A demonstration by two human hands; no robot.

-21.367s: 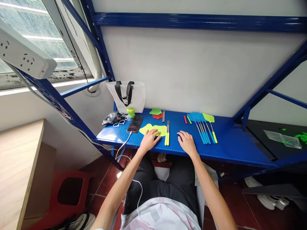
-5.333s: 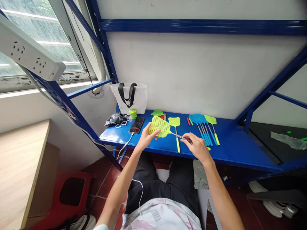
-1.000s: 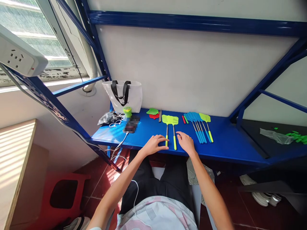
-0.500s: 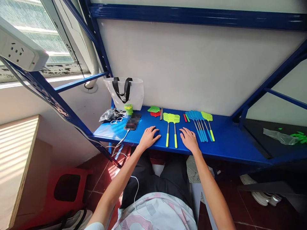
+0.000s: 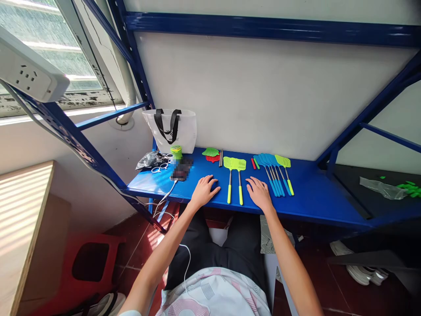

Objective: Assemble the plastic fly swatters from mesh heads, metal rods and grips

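My left hand lies flat on the blue shelf, fingers stretched out, holding nothing. On the same surface, my right hand rests with its fingers apart and empty. Between them lie two yellow-green fly swatters, handles toward me. Just right of my right hand is a fanned row of several blue fly swatters with one yellow-green fly swatter at its end. Behind, a green swatter head overlaps a red swatter head, beside thin metal rods. A red handle and a green handle lie nearby.
At the shelf's left stand a white bag and a green tub. Scissors and a partly blurred phone with a white cable lie before them. Blue posts frame the shelf. A red stool stands at lower left.
The view has tilted slightly, so the scene sits a little lower in the picture. Both hands stay where they were on the shelf.
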